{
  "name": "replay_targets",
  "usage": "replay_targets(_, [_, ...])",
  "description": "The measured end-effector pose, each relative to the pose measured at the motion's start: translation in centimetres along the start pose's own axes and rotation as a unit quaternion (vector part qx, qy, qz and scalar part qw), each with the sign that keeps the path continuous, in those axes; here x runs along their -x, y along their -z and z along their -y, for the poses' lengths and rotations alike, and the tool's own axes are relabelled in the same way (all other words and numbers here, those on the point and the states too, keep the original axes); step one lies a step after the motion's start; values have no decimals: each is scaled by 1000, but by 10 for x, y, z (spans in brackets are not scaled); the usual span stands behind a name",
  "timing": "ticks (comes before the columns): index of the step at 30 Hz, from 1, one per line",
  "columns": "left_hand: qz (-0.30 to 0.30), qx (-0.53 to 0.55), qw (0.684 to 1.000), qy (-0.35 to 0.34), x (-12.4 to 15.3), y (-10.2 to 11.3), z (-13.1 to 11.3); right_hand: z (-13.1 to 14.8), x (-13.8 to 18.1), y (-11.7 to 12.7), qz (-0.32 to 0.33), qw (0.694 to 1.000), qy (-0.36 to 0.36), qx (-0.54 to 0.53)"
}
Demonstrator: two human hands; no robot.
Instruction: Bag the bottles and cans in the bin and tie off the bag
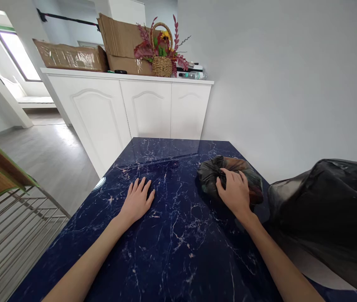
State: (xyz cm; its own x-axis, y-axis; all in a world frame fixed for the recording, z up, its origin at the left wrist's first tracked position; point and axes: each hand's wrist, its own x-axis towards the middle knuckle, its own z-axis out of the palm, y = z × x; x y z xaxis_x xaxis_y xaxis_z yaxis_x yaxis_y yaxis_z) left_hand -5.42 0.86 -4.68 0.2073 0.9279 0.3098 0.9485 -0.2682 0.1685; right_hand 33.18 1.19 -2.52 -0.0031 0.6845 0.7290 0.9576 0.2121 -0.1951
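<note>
My left hand lies flat on the dark blue marbled table, fingers stretched out and holding nothing. On the right side of the tabletop sits a tied black plastic bag, bulging, with brownish and reddish contents showing faintly through it. My right hand rests over this bag, its fingers curled round the gathered knot at the top. What is inside the bag I cannot make out.
A much larger black plastic bag stands at the right by the wall. Beyond the table is a white cabinet bearing cardboard boxes, a flower basket and a clear bottle. A metal rack stands at the left.
</note>
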Motion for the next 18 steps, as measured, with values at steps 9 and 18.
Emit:
replay_targets(9, [-144,98,980,-96,8,33,-51,87,17,15,26,978,133,-159])
replay_targets(18, [-183,141,966,-121,14,26,-70,136,35,29,79,921,216,-316])
